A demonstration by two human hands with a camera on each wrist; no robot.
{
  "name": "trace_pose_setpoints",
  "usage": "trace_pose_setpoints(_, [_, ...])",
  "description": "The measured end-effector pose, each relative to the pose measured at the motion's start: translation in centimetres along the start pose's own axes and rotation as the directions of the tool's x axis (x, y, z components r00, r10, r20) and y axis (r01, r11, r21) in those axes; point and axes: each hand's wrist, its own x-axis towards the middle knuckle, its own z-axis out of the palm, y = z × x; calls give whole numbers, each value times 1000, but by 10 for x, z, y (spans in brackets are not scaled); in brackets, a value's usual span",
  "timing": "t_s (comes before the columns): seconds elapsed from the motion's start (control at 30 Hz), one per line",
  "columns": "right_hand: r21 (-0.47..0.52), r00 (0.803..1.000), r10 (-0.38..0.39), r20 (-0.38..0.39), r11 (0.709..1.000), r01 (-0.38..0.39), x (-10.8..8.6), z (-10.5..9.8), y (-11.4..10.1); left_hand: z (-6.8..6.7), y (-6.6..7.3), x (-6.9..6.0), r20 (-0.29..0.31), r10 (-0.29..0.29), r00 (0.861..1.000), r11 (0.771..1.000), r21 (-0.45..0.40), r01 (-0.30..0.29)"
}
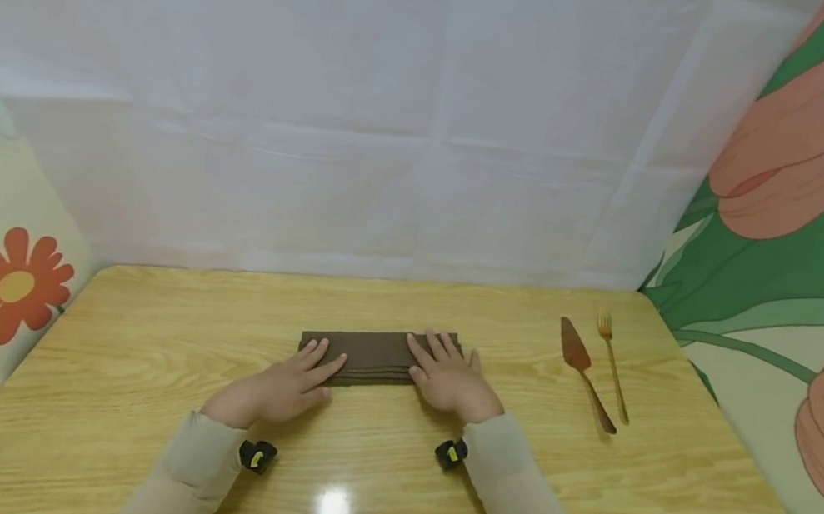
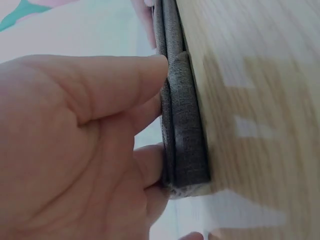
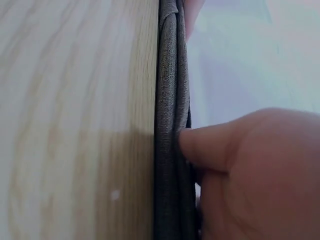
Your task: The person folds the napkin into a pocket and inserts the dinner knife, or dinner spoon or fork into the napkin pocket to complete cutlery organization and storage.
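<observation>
A dark brown cloth point(image 1: 372, 352), folded into a narrow layered strip, lies flat across the middle of the table. On its left end rests my left hand point(image 1: 277, 389), fingers spread over the top. My right hand point(image 1: 450, 382) lies on the right end in the same way, fingers extended. In the left wrist view, the thumb of the left hand point(image 2: 95, 135) touches the near edge of the stacked cloth point(image 2: 187, 125). The right wrist view has the right hand point(image 3: 265, 170) with its thumb against the folded layers point(image 3: 167, 100).
On the wooden table point(image 1: 148, 330), to the right of the cloth, lie a cake server point(image 1: 576, 350) and a gold fork point(image 1: 614, 366), side by side. A white sheet point(image 1: 396, 121) hangs behind the table's far edge; flower-patterned panels point(image 1: 774, 328) stand at both sides.
</observation>
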Motion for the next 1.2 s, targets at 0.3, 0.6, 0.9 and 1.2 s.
trace_pose_setpoints(0.3, [62,995,97,-25,994,-95,-7,-6,6,-7,-4,-6,-19,7,1000,997,-82,-9])
trace_pose_setpoints(0.6, [130,998,62,-9,990,-61,-10,-11,13,-17,-12,-16,-20,-57,998,978,-203,52])
trace_pose_setpoints(0.9, [129,989,3,-147,992,16,-7,-14,14,-20,-18,-15,-293,-5,956,1000,-22,-2])
trace_pose_setpoints(1.2, [75,918,-127,-376,983,166,-13,-24,-6,-22,-24,-18,-391,-50,919,997,-68,25])
